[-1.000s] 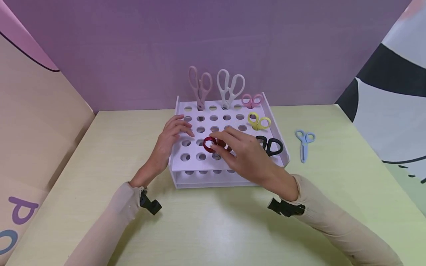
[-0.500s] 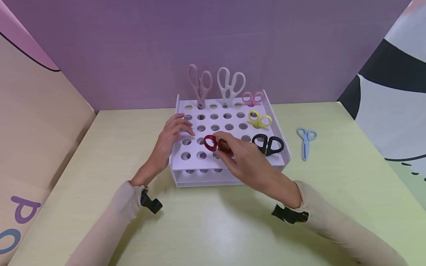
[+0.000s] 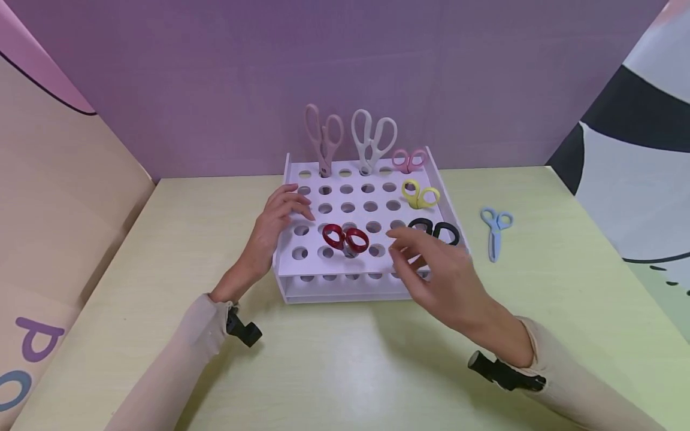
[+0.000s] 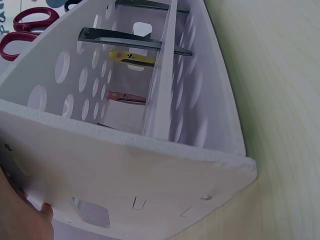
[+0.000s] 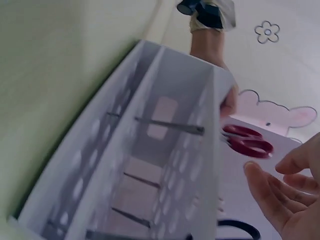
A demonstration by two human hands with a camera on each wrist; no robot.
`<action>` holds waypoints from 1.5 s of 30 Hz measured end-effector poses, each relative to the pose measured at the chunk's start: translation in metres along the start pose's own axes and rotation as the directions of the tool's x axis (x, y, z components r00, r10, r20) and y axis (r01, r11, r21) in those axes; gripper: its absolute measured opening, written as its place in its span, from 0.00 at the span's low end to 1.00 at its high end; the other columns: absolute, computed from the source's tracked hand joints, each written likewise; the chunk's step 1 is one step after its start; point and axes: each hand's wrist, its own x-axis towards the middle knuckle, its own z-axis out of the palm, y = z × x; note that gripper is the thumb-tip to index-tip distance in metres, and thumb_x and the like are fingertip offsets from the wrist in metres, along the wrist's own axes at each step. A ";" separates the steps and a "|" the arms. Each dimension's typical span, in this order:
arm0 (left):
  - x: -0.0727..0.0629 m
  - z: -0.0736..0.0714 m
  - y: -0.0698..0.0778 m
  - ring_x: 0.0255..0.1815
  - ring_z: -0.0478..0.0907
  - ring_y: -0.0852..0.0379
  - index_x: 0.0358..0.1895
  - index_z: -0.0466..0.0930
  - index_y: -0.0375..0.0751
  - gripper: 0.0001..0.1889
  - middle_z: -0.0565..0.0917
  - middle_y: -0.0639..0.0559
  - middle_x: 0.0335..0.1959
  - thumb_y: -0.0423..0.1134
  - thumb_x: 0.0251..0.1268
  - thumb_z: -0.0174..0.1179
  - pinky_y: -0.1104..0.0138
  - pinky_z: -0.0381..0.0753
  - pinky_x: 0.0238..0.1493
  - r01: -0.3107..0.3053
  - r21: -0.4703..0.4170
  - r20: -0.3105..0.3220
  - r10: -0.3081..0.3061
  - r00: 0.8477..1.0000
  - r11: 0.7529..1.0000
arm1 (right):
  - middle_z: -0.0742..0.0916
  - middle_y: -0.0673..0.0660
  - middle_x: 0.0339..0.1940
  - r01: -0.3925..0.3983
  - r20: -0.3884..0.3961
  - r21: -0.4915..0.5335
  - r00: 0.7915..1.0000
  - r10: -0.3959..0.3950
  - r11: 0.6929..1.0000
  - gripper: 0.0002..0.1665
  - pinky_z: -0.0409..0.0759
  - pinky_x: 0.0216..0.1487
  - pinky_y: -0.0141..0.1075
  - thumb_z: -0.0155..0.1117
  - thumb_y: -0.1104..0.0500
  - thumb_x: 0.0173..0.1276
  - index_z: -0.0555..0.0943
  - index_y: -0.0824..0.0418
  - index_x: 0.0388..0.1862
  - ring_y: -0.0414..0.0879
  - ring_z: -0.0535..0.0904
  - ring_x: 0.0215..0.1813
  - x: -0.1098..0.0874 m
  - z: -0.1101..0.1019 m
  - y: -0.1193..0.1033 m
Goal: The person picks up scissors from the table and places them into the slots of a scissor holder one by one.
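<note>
Red-handled scissors (image 3: 347,239) stand handles-up in a front-row hole of a white two-tier rack (image 3: 334,265). Under the top board their blade (image 4: 120,39) passes down through the lower tier in the left wrist view. My right hand (image 3: 444,278) hovers just right of the red handles, thumb and fingers loosely bent with nothing between them. In the right wrist view a gap separates the fingertips from the red handles. My left hand (image 3: 272,221) rests on the rack's left side, its fingers reaching over the edge. Black scissors (image 3: 456,232) sit partly behind my right hand.
Yellow scissors (image 3: 418,199) and small pink scissors (image 3: 408,162) occupy the rack's right side. Tall white scissors (image 3: 369,151) and mauve scissors (image 3: 324,152) rise from the back row. Light-blue scissors (image 3: 494,230) lie on the table to the right. A purple wall (image 3: 215,90) closes off the back.
My right hand has let go of the red scissors and drawn back to the right. They now stand in the rack on their own. The left hand stays put.
</note>
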 end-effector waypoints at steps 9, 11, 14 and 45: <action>-0.002 0.001 0.000 0.73 0.58 0.40 0.37 0.81 0.29 0.20 0.78 0.32 0.52 0.23 0.60 0.34 0.55 0.48 0.77 -0.008 -0.013 -0.006 0.008 1.000 1.000 | 0.89 0.57 0.31 -0.056 -0.186 -0.003 0.981 0.055 0.998 0.11 0.79 0.33 0.20 0.65 0.66 0.62 0.83 0.69 0.43 0.44 0.83 0.26 -0.003 -0.028 0.009; -0.002 0.001 -0.002 0.73 0.58 0.41 0.37 0.81 0.30 0.20 0.78 0.33 0.52 0.24 0.61 0.35 0.55 0.47 0.77 -0.007 -0.015 -0.005 0.007 1.000 1.000 | 0.89 0.58 0.32 -0.078 -0.199 -0.037 0.977 0.069 0.996 0.14 0.77 0.34 0.18 0.66 0.70 0.57 0.83 0.69 0.44 0.44 0.83 0.27 -0.003 -0.035 0.015; -0.002 0.000 -0.004 0.73 0.59 0.42 0.37 0.82 0.31 0.19 0.78 0.33 0.52 0.27 0.65 0.36 0.54 0.47 0.77 -0.027 0.002 -0.006 0.027 1.000 1.000 | 0.89 0.59 0.35 -0.134 -0.211 -0.094 0.971 0.112 0.986 0.15 0.76 0.37 0.17 0.66 0.72 0.58 0.83 0.70 0.46 0.42 0.83 0.31 -0.005 -0.044 0.028; 0.000 0.001 -0.003 0.71 0.58 0.34 0.37 0.82 0.31 0.19 0.78 0.33 0.52 0.28 0.64 0.36 0.55 0.47 0.76 -0.049 -0.016 -0.006 0.049 0.999 0.999 | 0.73 0.76 0.59 -0.494 0.211 -0.283 0.804 0.556 0.822 0.31 0.67 0.56 0.60 0.63 0.62 0.69 0.66 0.73 0.67 0.71 0.67 0.60 -0.044 -0.082 0.161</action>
